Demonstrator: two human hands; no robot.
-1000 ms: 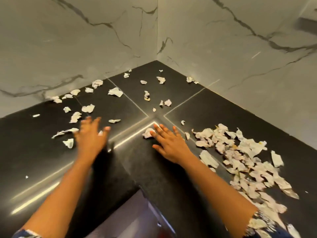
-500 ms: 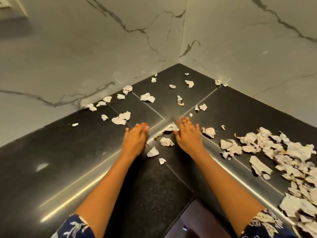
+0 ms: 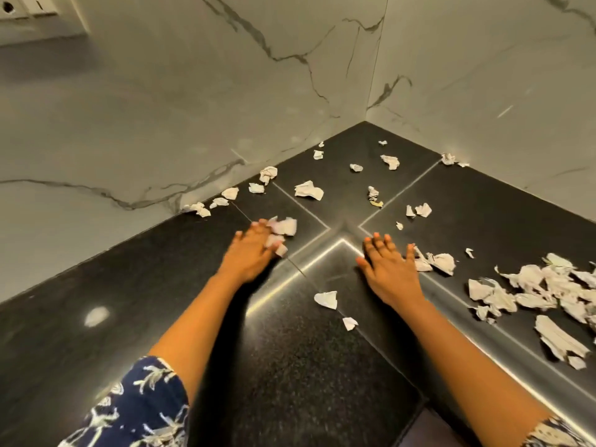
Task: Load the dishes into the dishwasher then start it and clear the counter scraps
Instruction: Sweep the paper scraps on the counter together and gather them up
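Torn white paper scraps lie scattered over the black corner counter (image 3: 129, 285). My left hand (image 3: 250, 253) lies flat with straight fingers, its fingertips against a few scraps (image 3: 282, 229) left of the counter seam. My right hand (image 3: 387, 269) is spread flat on the counter, its fingers touching a crumpled scrap (image 3: 442, 262) to its right. A large heap of scraps (image 3: 541, 291) lies further right. Two loose scraps (image 3: 326, 300) sit between my forearms. Small scraps (image 3: 308, 190) dot the far corner.
Grey-veined marble walls (image 3: 193, 108) close the counter on the left and back right. A wall socket plate (image 3: 29, 6) shows at the top left. The counter's front inner edge (image 3: 429, 404) runs at the bottom between my arms.
The view has shifted left. My left hand moved up and left, sweeping scraps with its fingertips. My right hand slid right toward the crumpled scrap beside the heap.
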